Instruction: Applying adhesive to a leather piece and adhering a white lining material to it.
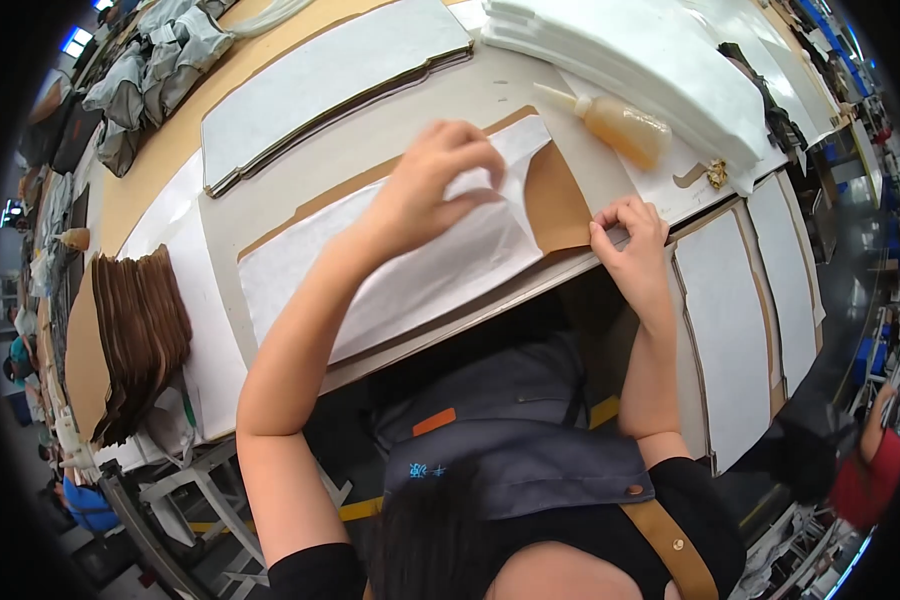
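The right hand has its thumb and forefinger closed on the near right corner of a brown piece. The left hand is above the middle of a white sheet, its fingers curled and its thumb standing apart from them, with a gap between; whether any fingertip touches the sheet I cannot tell.

The brown piece lies on the surface in front of the person, near its front edge. The white sheet covers most of it, leaving a brown strip along the far side and a wider patch at the right end. So the covering looks well advanced but not complete: the right end is bare, and the sheet's edge there looks lifted and curved, not yet flat.

Beyond lies a stack of white-faced panels; a squeeze bottle of amber liquid rests on its side to the right. To the left stands a bundle of brown pieces, and more white-faced panels lie at the right.

The left forearm hides part of the sheet, and what lies beneath the sheet is out of sight. A small gold-coloured lump near the bottle is too small to identify.
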Motion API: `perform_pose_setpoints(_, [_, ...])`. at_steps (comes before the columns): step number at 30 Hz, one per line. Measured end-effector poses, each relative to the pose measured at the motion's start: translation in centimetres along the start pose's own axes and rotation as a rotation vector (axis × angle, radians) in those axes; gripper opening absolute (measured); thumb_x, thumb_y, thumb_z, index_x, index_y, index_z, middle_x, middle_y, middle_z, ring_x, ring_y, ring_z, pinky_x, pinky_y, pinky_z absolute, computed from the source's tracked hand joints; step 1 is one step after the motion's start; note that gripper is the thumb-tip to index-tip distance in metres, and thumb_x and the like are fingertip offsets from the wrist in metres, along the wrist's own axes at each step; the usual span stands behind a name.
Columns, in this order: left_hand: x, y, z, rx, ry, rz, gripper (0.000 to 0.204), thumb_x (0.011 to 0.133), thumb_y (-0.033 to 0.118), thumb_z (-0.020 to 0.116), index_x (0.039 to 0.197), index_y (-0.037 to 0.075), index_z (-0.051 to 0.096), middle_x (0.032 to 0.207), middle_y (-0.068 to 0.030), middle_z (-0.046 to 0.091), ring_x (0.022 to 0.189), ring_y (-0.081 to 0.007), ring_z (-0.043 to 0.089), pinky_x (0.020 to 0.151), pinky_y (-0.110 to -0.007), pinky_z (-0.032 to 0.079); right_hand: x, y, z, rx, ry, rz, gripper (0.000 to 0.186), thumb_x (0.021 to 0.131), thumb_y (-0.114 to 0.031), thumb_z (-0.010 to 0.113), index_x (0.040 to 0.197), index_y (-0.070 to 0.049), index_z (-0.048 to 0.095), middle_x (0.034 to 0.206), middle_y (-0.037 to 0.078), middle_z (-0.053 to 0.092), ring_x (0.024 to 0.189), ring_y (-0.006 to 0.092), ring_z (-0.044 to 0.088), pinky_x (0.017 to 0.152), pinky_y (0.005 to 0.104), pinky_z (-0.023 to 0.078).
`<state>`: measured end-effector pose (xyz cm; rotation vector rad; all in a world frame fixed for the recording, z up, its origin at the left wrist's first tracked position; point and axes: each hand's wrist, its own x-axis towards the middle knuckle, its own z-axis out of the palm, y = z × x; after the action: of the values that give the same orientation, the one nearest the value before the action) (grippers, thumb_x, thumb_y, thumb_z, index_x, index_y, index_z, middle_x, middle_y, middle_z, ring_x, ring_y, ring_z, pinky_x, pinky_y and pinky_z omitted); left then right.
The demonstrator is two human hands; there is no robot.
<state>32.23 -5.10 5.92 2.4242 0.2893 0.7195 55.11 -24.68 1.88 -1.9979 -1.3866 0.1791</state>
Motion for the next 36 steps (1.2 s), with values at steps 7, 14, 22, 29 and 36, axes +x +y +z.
perform_pose_setpoints(7, [-2.1, -1.3, -1.8, -0.268, 0.079, -0.211, 0.019, 0.091, 0.011, 0.077, 0.106, 0.009, 0.065, 0.107, -0.0005, 0.063, 0.106, -0.0158, 0.056, 0.094, -0.032, 0.042, 0.1, -0.5, 0.1, -0.046, 0.013, 0.015, 0.020, 0.086, -0.016, 0.075, 0.103, -0.008, 0.069, 0.094, 0.002, 0.062, 0.095, 0.0214, 0.057, 0.093, 0.0380, 0.038])
perform_pose_setpoints(14, [-0.7, 1.4, -0.6, -0.225, 0.033, -0.174, 0.016, 0.090, 0.014, 0.078, 0.096, 0.009, 0.064, 0.107, -0.0021, 0.061, 0.106, -0.0195, 0.055, 0.093, -0.034, 0.044, -0.2, -0.8, -0.7, 0.750, 0.130, 0.177, 0.022, 0.099, -0.007, 0.059, 0.120, -0.007, 0.067, 0.111, 0.009, 0.066, 0.113, 0.0229, 0.059, 0.099, 0.0327, 0.042])
perform_pose_setpoints(22, [-0.2, 1.6, -0.5, -0.170, 0.053, -0.087, 0.017, 0.089, 0.008, 0.078, 0.099, 0.009, 0.065, 0.111, -0.0034, 0.061, 0.107, -0.0211, 0.055, 0.093, -0.035, 0.046, -1.5, -4.8, 0.1, 0.034, -0.225, -0.451, 0.030, 0.084, 0.005, 0.062, 0.107, -0.009, 0.072, 0.114, 0.005, 0.066, 0.116, 0.0248, 0.059, 0.109, 0.0447, 0.032])
perform_pose_setpoints(29, [-3.1, -2.2, -3.5, -0.351, 0.226, -0.237, 0.015, 0.093, 0.015, 0.077, 0.100, 0.010, 0.065, 0.099, 0.0025, 0.065, 0.096, -0.0124, 0.056, 0.085, -0.029, 0.045, -1.7, -4.8, 0.2, -0.047, -0.229, -0.422, 0.027, 0.081, 0.007, 0.063, 0.099, -0.011, 0.073, 0.111, 0.004, 0.063, 0.113, 0.0255, 0.058, 0.106, 0.0452, 0.033])
perform_pose_setpoints(36, [-3.5, -1.2, -2.3, -0.420, 0.274, -0.265, 0.016, 0.093, 0.016, 0.077, 0.102, 0.011, 0.065, 0.099, 0.0023, 0.065, 0.095, -0.0106, 0.058, 0.086, -0.029, 0.044, -1.6, -4.9, -0.3, -0.075, -0.240, -0.385, 0.021, 0.084, 0.002, 0.068, 0.101, -0.008, 0.071, 0.107, 0.004, 0.065, 0.113, 0.0212, 0.059, 0.102, 0.0406, 0.035])
